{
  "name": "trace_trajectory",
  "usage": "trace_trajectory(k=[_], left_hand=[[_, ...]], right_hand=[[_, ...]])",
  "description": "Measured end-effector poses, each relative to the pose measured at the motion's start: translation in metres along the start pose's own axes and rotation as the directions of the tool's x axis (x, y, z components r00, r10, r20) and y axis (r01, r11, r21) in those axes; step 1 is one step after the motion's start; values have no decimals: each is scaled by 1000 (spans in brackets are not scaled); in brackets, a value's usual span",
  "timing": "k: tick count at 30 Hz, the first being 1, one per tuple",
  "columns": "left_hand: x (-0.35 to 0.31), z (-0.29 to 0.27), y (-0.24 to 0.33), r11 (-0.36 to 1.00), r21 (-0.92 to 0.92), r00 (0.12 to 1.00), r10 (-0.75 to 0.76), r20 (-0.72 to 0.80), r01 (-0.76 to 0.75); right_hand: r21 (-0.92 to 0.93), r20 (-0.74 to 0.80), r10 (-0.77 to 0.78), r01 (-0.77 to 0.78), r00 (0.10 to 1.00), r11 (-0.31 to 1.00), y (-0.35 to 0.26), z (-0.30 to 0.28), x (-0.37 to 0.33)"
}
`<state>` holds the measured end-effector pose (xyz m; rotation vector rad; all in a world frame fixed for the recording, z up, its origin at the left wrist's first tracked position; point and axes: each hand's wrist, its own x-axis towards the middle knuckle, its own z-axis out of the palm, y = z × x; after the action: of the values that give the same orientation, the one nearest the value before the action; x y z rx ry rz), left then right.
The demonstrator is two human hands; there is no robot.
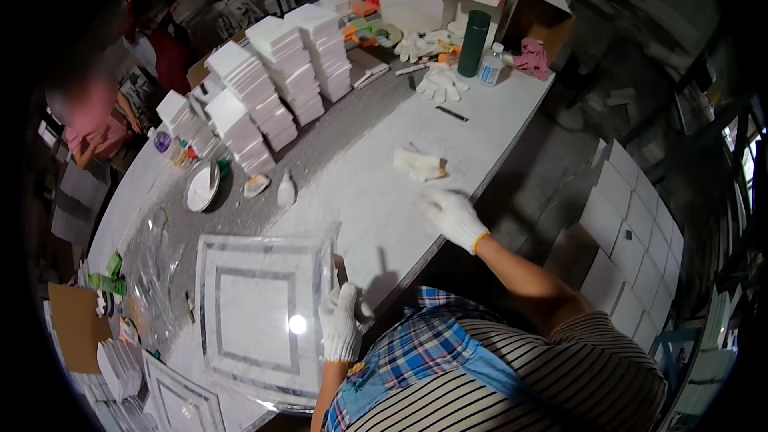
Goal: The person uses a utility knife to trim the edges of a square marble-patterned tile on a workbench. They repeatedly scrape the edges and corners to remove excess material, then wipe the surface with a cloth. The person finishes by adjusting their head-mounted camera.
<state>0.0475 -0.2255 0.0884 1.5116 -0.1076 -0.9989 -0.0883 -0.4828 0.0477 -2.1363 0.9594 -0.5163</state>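
Note:
My left hand (340, 326), in a white knit glove, is closed at the right edge of a square marble-look tile panel (256, 296). A flat dark piece (342, 270) sticks up from this hand; I cannot make out its kind. Clear plastic film seems to cover the panel, which has grey square borders and a bright light reflection. My right hand (454, 218), also gloved, is stretched over the table's near edge, its fingertips blurred and apparently empty. Just beyond it lies a crumpled cream cloth (420, 165).
Stacks of white tiles (280, 56) stand at the back of the table (360, 200). A white bowl (203, 187) and squeeze bottle (286, 190) sit left of centre. Farther right are gloves (442, 84), a green flask (474, 44) and a water bottle (491, 66). A person (100, 116) is beyond the table.

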Motion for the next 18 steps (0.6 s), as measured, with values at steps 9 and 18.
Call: trace_trajectory(k=[9, 18], left_hand=[[81, 122, 8, 973, 192, 965, -167, 202, 128], [166, 265, -5, 979, 23, 923, -201, 328, 205]], right_hand=[[-542, -375, -243, 1, 894, 841, 178, -76, 206], [-459, -96, -296, 221, 950, 860, 206, -110, 185]])
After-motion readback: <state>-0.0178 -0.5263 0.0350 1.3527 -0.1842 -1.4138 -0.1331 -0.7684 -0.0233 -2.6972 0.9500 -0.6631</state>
